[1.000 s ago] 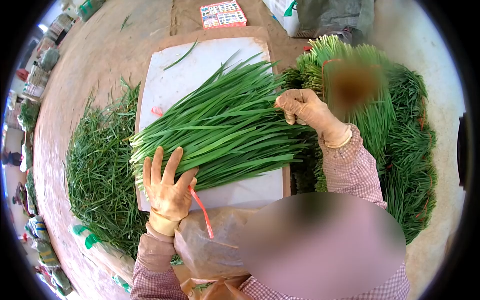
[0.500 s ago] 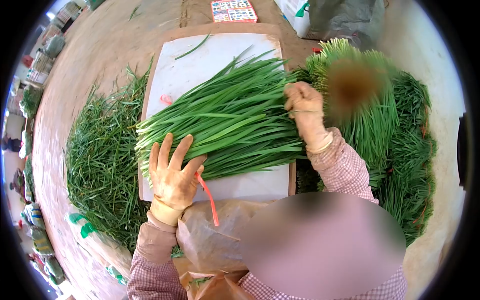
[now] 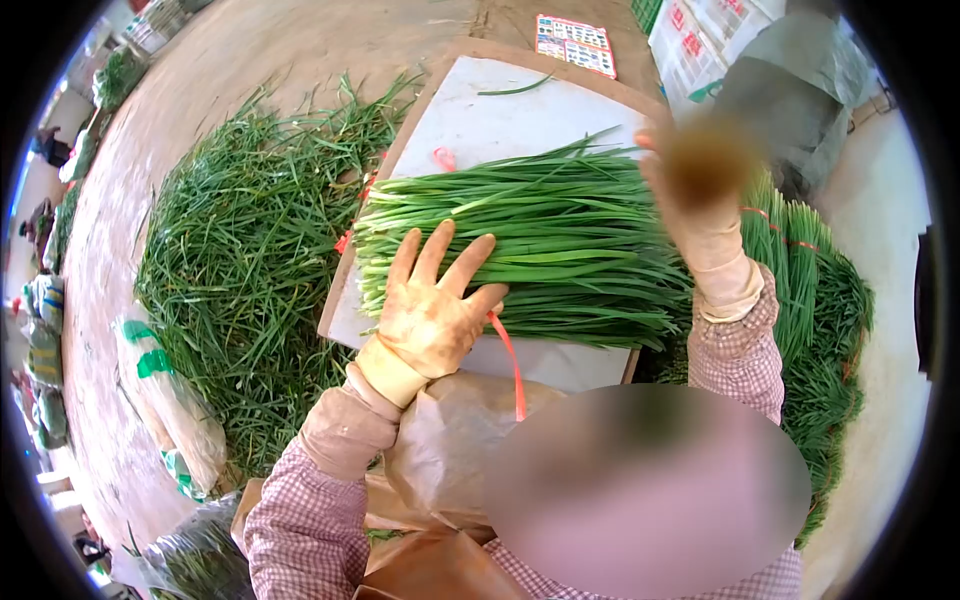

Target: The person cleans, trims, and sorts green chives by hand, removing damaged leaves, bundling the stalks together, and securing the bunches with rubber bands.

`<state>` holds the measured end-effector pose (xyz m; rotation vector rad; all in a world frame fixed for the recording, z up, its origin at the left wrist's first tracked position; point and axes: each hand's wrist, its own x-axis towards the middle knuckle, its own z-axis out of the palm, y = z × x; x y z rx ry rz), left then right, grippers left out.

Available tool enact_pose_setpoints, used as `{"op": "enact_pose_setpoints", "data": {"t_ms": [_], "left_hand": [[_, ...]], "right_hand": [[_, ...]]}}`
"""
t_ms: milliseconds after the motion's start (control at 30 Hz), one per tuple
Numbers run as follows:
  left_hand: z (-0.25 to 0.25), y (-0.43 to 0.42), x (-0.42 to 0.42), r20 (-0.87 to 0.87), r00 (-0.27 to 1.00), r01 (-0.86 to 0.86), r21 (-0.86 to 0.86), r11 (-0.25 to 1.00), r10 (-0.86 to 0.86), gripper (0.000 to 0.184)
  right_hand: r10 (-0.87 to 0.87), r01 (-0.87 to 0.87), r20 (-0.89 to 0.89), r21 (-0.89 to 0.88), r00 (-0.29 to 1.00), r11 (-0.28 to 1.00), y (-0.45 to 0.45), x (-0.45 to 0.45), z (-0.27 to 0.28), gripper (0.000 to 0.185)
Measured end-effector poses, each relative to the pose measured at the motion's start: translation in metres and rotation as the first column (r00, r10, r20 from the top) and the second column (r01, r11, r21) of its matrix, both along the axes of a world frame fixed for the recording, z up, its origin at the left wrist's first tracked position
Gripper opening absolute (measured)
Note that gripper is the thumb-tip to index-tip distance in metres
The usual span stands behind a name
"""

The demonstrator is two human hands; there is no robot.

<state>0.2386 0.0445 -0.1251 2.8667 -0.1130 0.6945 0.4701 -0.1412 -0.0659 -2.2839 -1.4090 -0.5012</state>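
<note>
A thick bundle of Chinese chives (image 3: 560,240) lies crosswise on a white board (image 3: 480,110), pale cut ends to the left and leaf tips to the right. My left hand (image 3: 430,320), in a stained thin glove, rests with fingers spread on the near-left part of the bundle. From beside its thumb a red tie strip (image 3: 512,365) hangs down; whether the thumb grips it is unclear. Above the leaf tips on the right, my right hand (image 3: 700,225) is raised, gloved as well, its fingers mostly hidden by a brown blur. A small red loop (image 3: 444,158) lies behind the bundle.
Loose green leaves (image 3: 250,250) are heaped left of the board. Tied chive bundles (image 3: 800,240) are stacked at the right. A printed sheet (image 3: 576,45) and white boxes (image 3: 700,50) are at the back. A plastic-wrapped roll (image 3: 170,390) lies at the lower left.
My right hand has left the leaf tips and risen up and right. My left hand stays spread on the chives. The view has turned, shifting the board rightward.
</note>
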Motion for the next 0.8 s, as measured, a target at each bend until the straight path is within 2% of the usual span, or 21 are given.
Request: {"op": "enact_pose_setpoints", "data": {"t_ms": [33, 100, 133, 167, 233, 300, 333, 367, 433, 467, 533, 567, 633, 667, 700, 767, 800], "left_hand": [[0.0, 0.001, 0.0, -0.001, 1.0, -0.01, -0.004, 1.0, 0.01, 0.025], [-0.001, 0.0, 0.0, 0.008, 1.0, -0.003, 0.001, 1.0, 0.003, 0.025], [-0.003, 0.0, 0.0, 0.013, 1.0, 0.0, 0.001, 1.0, 0.0, 0.025], [-0.002, 0.0, -0.001, 0.014, 1.0, -0.009, 0.002, 1.0, 0.009, 0.025], [-0.001, 0.001, -0.002, -0.004, 1.0, 0.007, -0.016, 1.0, -0.007, 0.025], [-0.003, 0.001, -0.003, -0.003, 1.0, -0.008, -0.028, 1.0, 0.008, 0.026], [-0.002, 0.001, -0.003, 0.004, 1.0, 0.0, -0.041, 0.999, 0.0, 0.027], [-0.003, 0.001, -0.003, 0.01, 1.0, 0.01, -0.054, 0.998, -0.009, 0.028], [-0.005, 0.001, -0.003, 0.02, 1.0, 0.004, -0.054, 0.999, -0.003, 0.025], [-0.004, 0.002, -0.003, 0.021, 1.0, 0.012, -0.055, 0.998, -0.011, 0.023], [-0.003, 0.001, -0.002, 0.028, 0.999, 0.025, -0.065, 0.998, -0.023, 0.02], [-0.003, 0.001, -0.002, 0.032, 0.999, 0.018, -0.063, 0.998, -0.016, 0.02], [-0.004, 0.002, -0.003, 0.062, 0.997, 0.041, -0.048, 0.998, -0.038, 0.022], [-0.005, 0.004, -0.002, 0.095, 0.992, 0.087, -0.082, 0.993, -0.079, 0.026], [-0.005, 0.004, -0.005, 0.095, 0.993, 0.079, -0.081, 0.994, -0.072, 0.026], [-0.004, 0.004, -0.008, 0.116, 0.989, 0.098, -0.068, 0.993, -0.09, 0.029], [-0.005, 0.006, -0.009, 0.121, 0.987, 0.115, -0.073, 0.991, -0.106, 0.033]], "right_hand": [[0.111, -0.083, -0.236, 0.125, 0.965, 0.989, 0.015, -0.009, 0.003, 0.024], [0.412, -0.399, -0.29, 0.105, 0.864, 0.911, 0.049, -0.022, -0.01, 0.02], [0.474, -0.472, -0.151, 0.049, 0.868, 0.88, 0.065, -0.027, -0.019, 0.02], [0.413, -0.419, -0.081, -0.065, 0.907, 0.906, 0.077, -0.032, -0.029, 0.02], [0.389, -0.401, -0.102, -0.143, 0.916, 0.905, 0.089, -0.03, -0.042, 0.019], [0.343, -0.356, -0.212, -0.026, 0.915, 0.934, 0.091, -0.027, -0.041, 0.015], [0.34, -0.326, -0.264, 0.094, 0.903, 0.941, 0.092, -0.029, -0.035, 0.013], [0.331, -0.309, -0.143, 0.154, 0.933, 0.939, 0.093, -0.026, -0.031, 0.013], [0.288, -0.287, 0.006, 0.089, 0.958, 0.954, 0.097, -0.03, -0.007, 0.014], [0.295, -0.294, 0.008, 0.09, 0.955, 0.951, 0.1, -0.035, 0.002, 0.014], [0.239, -0.246, -0.228, -0.001, 0.944, 0.969, 0.109, -0.048, 0.016, 0.018], [0.246, -0.253, -0.224, 0.0, 0.943, 0.968, 0.117, -0.054, 0.016, 0.018], [0.348, -0.446, -0.464, -0.118, 0.815, 0.887, 0.134, -0.068, 0.013, 0.025], [0.357, -0.513, -0.472, -0.257, 0.806, 0.819, 0.142, -0.067, 0.005, 0.031], [0.355, -0.513, -0.452, -0.297, 0.818, 0.805, 0.146, -0.068, -0.005, 0.037], [0.369, -0.467, -0.519, -0.067, 0.771, 0.882, 0.154, -0.053, -0.01, 0.044], [0.254, -0.301, -0.604, 0.025, 0.756, 0.953, 0.156, -0.051, 0.003, 0.049]]}}
